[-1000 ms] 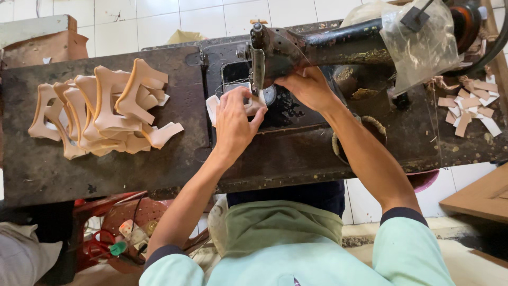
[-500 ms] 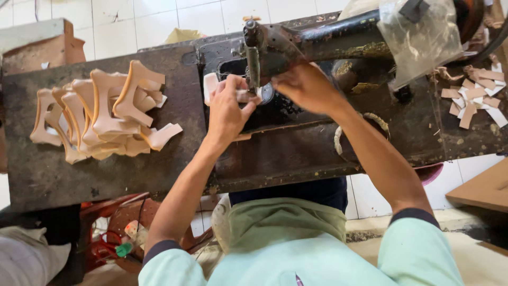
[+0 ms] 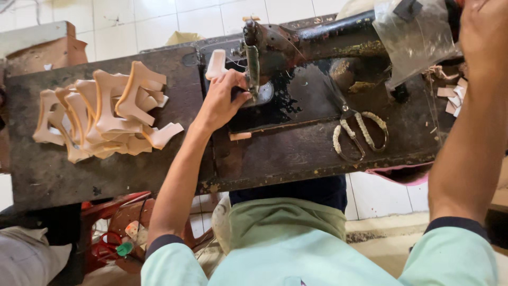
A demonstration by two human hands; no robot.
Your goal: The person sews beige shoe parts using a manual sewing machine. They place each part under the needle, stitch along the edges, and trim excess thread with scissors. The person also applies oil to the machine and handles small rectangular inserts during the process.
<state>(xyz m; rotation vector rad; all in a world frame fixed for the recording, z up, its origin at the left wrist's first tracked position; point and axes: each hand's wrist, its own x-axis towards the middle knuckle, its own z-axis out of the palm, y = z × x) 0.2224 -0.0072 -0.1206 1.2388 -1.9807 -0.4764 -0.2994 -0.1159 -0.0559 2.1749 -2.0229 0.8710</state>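
Our left hand (image 3: 221, 100) grips pale cut piece (image 3: 216, 64) beside sewing machine needle (image 3: 253, 63); our right hand (image 3: 484, 32) raised, grip unclear.

I wear a pale mint-green shirt with short sleeves. Each sleeve ends in a thin dark blue band. My arms are bare below the sleeves. My left hand (image 3: 219, 103) and right hand (image 3: 484, 32) have no gloves, rings or watch on them.
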